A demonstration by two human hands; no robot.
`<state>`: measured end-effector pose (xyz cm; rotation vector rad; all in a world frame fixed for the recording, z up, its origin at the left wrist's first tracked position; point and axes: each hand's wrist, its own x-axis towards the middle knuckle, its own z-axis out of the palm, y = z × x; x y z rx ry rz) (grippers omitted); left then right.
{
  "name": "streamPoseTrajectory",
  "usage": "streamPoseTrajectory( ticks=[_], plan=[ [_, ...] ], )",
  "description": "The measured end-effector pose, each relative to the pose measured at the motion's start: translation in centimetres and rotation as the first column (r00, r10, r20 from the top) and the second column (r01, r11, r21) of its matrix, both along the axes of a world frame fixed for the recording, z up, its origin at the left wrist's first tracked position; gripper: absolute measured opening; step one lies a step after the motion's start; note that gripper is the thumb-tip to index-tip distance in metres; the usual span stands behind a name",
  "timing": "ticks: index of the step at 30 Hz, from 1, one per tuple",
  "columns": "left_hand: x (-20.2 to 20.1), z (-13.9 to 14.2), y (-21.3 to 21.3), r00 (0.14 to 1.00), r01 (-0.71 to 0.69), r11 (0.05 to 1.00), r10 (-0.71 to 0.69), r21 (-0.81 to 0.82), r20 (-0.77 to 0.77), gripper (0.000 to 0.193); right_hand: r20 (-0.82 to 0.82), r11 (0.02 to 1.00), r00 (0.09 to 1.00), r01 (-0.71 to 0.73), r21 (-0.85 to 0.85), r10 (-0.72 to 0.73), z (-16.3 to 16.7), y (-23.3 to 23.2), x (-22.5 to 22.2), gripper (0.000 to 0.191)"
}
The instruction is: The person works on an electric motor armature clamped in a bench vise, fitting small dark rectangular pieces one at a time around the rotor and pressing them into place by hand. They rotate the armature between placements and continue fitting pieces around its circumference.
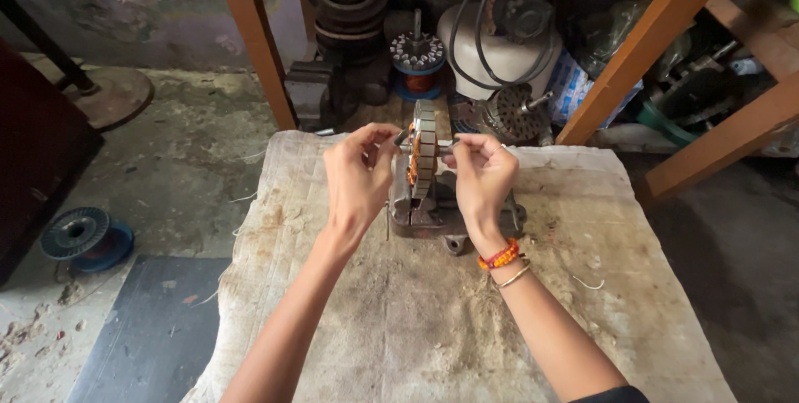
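The head view looks down on a motor core (424,149), a slotted metal ring with copper-orange winding, standing on edge in a small iron stand (433,207) near the far edge of a sacking-covered surface (416,320). The left hand (359,172) comes in from the left, its fingers (384,135) pinched together at the core's upper left face, seemingly on a thin wire or strip too fine to make out. The right hand (483,174), with bead and metal bangles at the wrist, mirrors it on the other side, fingers (466,143) pinched close against the core's upper right rim. Both hands are clenched in a fine grip, not spread or released. The step in hand looks like feeding or seating winding into a slot near the top. The next move probably calls for steady, even tension from both sides, keeping the core upright in the stand. Behind it lie spare motor parts (508,108), and a wire spool (83,237) sits on the floor.
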<state>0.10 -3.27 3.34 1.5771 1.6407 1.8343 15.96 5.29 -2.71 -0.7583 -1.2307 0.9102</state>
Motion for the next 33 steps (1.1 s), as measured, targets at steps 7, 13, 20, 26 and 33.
streamPoseTrajectory(
  ticks=[7,13,20,26,33],
  plan=[
    [-0.5,-0.9,1.5,1.000,-0.027,0.997,0.027,0.068,-0.004,0.016,0.102,0.993,0.992,0.068,0.094,-0.077,0.8,0.2,-0.5,0.006],
    [-0.6,-2.2,1.2,0.999,-0.036,0.999,0.036,0.041,-0.003,0.017,0.115,0.990,0.991,0.057,0.131,-0.072,0.8,-0.2,-0.2,0.012],
    [-0.7,-2.4,1.8,0.997,-0.072,0.996,0.070,0.053,0.027,0.016,0.216,0.977,0.970,0.070,0.203,-0.114,1.1,-0.6,0.1,0.016],
    [-1.5,-5.2,3.3,0.989,-0.054,0.988,0.073,-0.142,0.132,0.014,0.230,0.983,0.972,-0.081,0.166,0.041,0.2,0.8,0.3,0.023],
    [-3.1,-11.5,1.2,0.903,0.119,0.925,0.051,-0.362,0.427,0.014,0.181,0.977,0.970,-0.182,0.114,0.160,0.8,-0.1,2.0,0.021]
  ],
)
